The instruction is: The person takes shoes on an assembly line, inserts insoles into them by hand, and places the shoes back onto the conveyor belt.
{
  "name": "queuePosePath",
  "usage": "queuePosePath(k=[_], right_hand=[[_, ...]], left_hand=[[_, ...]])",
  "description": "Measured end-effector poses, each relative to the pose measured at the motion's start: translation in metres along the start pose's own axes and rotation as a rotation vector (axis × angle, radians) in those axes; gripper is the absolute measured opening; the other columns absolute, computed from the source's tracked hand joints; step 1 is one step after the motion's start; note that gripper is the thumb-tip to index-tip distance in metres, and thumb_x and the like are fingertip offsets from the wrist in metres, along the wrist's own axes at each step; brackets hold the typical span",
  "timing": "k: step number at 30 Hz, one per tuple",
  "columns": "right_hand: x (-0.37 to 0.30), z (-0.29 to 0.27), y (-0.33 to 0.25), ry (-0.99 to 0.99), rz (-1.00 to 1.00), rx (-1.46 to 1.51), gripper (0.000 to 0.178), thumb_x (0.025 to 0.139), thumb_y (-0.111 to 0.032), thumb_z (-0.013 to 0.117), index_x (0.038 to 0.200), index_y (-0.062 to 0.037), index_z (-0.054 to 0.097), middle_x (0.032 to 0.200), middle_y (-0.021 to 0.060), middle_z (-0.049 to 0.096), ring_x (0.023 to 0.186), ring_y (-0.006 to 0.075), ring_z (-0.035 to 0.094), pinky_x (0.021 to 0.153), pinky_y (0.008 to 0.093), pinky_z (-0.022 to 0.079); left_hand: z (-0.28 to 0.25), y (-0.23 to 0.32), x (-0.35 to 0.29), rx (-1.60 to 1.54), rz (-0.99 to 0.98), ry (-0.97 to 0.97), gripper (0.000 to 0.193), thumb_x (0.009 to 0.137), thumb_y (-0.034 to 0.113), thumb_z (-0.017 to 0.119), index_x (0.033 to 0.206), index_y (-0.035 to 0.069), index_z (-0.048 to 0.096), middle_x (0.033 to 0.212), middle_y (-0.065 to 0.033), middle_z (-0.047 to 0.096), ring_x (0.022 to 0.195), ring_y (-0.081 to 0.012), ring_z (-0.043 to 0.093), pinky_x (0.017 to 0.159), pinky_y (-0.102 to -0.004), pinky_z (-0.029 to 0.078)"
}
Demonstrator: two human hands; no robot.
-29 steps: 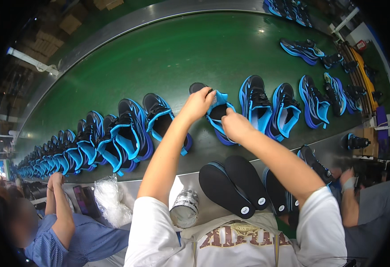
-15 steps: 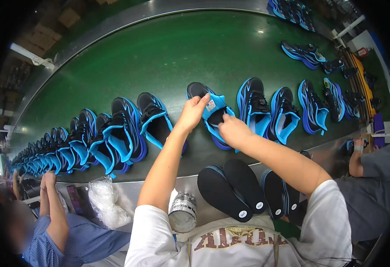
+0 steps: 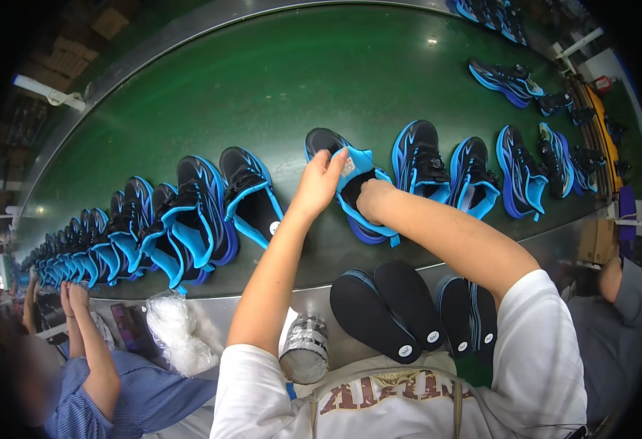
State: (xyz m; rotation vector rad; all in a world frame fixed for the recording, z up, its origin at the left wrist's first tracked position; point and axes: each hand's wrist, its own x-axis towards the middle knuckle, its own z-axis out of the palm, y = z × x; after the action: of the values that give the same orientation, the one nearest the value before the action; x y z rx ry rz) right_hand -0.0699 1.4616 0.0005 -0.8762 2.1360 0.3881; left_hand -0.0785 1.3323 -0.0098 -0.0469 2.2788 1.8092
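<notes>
Since a moment ago the shoe [image 3: 350,192] has barely shifted on the green belt [image 3: 262,95], and the right hand [image 3: 374,199] now sits deeper inside it. It is black with bright blue trim (tongue pulled up). The left hand [image 3: 319,183] fingers grasp the tongue; the right fingers are hidden inside. Black insoles [image 3: 390,311] lie nearby on the tabletop [image 3: 262,311].
</notes>
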Motion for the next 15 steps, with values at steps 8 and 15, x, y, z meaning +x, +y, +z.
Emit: queuePosePath(k=[8, 15], right_hand=[[-0.031, -0.007, -0.002, -0.038, -0.163, 0.203, 0.052, 0.084, -0.036, 0.029, 0.100, -0.0004, 0.063, 0.103, 0.0146, 0.061, 0.113, 0.0227, 0.048, 0.108, 0.0387, 0.012], [-0.042, 0.036, -0.021, 0.595, -0.028, 0.377, 0.039, 0.081, -0.033, 0.042, 0.082, 0.0014, 0.060, 0.077, 0.0166, 0.060, 0.087, 0.0245, 0.056, 0.105, 0.0387, 0.021]], left_hand=[[0.002, -0.004, -0.001, 0.866, 0.713, 0.282, 0.030, 0.069, 0.014, 0.063, 0.091, 0.003, 0.047, 0.077, -0.0122, 0.047, 0.068, -0.0317, 0.053, 0.056, -0.0398, 0.045], [-0.011, 0.011, -0.003, 0.838, 0.591, -0.077, 0.034, 0.067, 0.010, 0.067, 0.088, 0.001, 0.043, 0.087, -0.0183, 0.045, 0.075, -0.0369, 0.054, 0.062, -0.0429, 0.045]])
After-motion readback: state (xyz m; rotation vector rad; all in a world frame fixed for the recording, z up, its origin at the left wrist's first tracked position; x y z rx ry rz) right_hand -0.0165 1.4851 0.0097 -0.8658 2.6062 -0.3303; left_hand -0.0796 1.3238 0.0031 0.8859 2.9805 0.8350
